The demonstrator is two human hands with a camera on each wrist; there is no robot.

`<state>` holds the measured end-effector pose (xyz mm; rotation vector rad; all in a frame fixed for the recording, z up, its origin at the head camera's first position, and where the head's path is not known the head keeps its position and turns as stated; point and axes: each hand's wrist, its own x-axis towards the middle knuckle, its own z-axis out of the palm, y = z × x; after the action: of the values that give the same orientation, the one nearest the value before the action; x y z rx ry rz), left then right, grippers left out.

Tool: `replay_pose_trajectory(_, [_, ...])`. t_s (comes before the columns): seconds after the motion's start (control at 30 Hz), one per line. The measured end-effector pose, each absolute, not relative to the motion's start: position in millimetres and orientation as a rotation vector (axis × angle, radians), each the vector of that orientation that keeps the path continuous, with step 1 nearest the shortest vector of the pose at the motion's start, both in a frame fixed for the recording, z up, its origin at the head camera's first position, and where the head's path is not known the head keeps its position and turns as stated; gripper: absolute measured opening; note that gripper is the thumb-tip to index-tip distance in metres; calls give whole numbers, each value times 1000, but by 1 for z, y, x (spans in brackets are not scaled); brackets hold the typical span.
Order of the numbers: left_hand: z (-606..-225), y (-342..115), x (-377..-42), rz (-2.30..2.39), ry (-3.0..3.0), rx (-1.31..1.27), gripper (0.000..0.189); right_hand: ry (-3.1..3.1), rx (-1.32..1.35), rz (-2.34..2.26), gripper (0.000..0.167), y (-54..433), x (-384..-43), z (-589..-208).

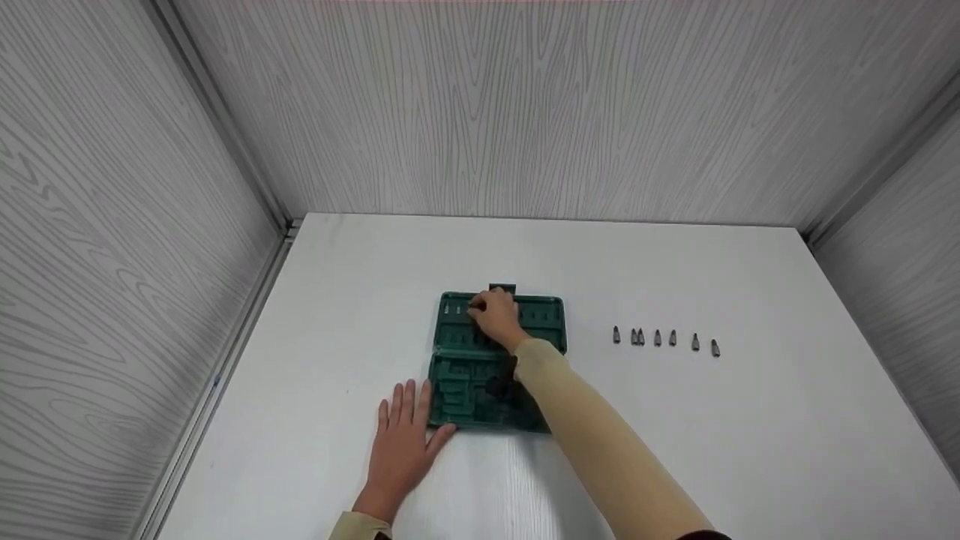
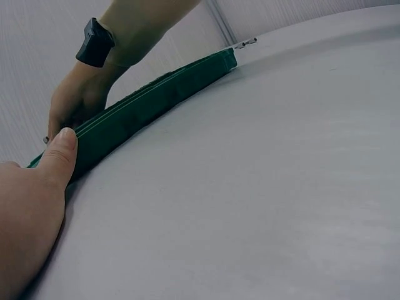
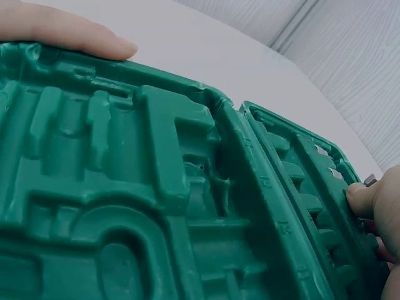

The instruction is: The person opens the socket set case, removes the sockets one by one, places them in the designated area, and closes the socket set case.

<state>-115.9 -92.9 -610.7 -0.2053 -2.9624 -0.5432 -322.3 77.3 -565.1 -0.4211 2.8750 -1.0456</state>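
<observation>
A green plastic tool case [image 1: 454, 397] lies unfolded on the table, its moulded compartments facing up. My right hand [image 1: 496, 315] reaches over its far half and pinches a small metal screwdriver bit [image 3: 370, 180] between thumb and fingers, close over the slots. Beside that hand, two bits [image 3: 335, 174] sit in slots of the far row. My left hand [image 1: 401, 450] lies flat at the case's near left corner, fingers straight along its left side; its thumb [image 2: 59, 150] rests against the near edge. Most of the right fingers are hidden in the right wrist view.
Several loose bits [image 1: 658, 338] stand in an uneven row on the white table [image 1: 337, 315] to the right of the case. A latch tab [image 1: 502, 287] sticks out from the far edge. Grey wood-grain panels [image 1: 480, 112] enclose the table at the back and sides.
</observation>
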Motion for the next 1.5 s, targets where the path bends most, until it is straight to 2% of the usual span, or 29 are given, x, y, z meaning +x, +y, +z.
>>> replay_pose_trajectory(0.2, [-609,-93,-114,-503,-2942,-216,80,2912,-373,-1079,18,75,-320,-565])
replay_pose_trajectory(0.47, [-610,-94,-111,-504,-2950,-215,80,2790,-325,-1406,19,79,-321,-565])
replay_pose_trajectory(0.77, [-608,-93,-116,-514,-2960,-245,80,2662,-499,-1599,16,99,-313,-555])
replay_pose_trajectory(1.1, [-609,-94,-120,-529,-2960,-253,80,2532,-593,-1746,22,123,-298,-540])
replay_pose_trajectory(1.3, [-612,-95,-123,-543,-2961,-254,80,2599,-530,-1650,15,146,-293,-542])
replay_pose_trajectory(1.5, [-612,-96,-126,-565,-2942,-256,80,2621,-434,-1645,16,175,-288,-546])
